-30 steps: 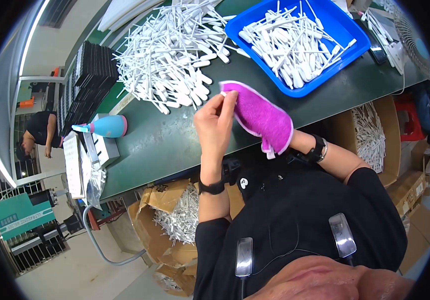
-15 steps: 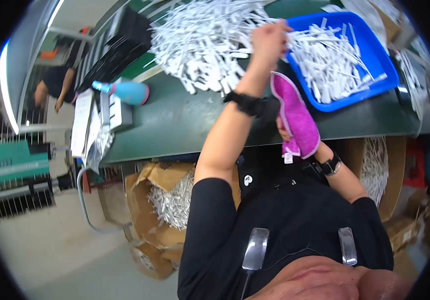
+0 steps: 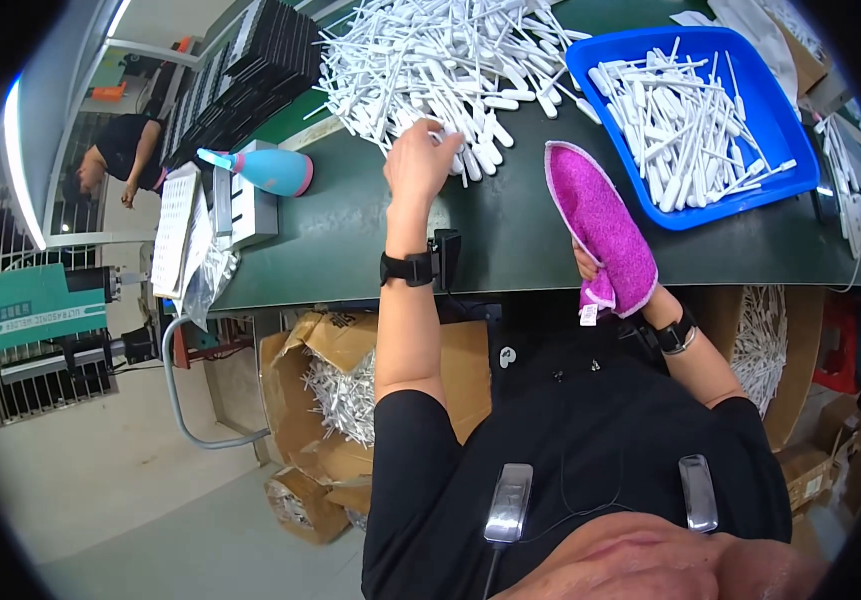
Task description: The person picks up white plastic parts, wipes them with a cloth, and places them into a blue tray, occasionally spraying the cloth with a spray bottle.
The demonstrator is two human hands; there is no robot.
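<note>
A large heap of white plastic sticks (image 3: 450, 60), thin with one thick rounded end, lies at the far middle of the green table. At its near edge my left hand (image 3: 416, 170) reaches over the sticks, thumb apart from the fingers, with nothing visible in it. My right hand (image 3: 583, 262) grips a fuzzy magenta cloth (image 3: 605, 225) with a pale border and a white tag; most of its fingers are hidden by the cloth. A blue tray (image 3: 685, 217) holding more such sticks stands to the right of the cloth.
At the left stand a light-blue bottle (image 3: 275, 171), a white box (image 3: 253, 220) and stacked black trays (image 3: 260, 75). Below the table edge, cardboard boxes (image 3: 450, 375) hold more sticks. Another person (image 3: 122, 145) is at the far left. The green table (image 3: 350, 240) spans between.
My left hand has moved left from the blue tray's edge to the near side of the heap. My right hand stays on the magenta cloth.
</note>
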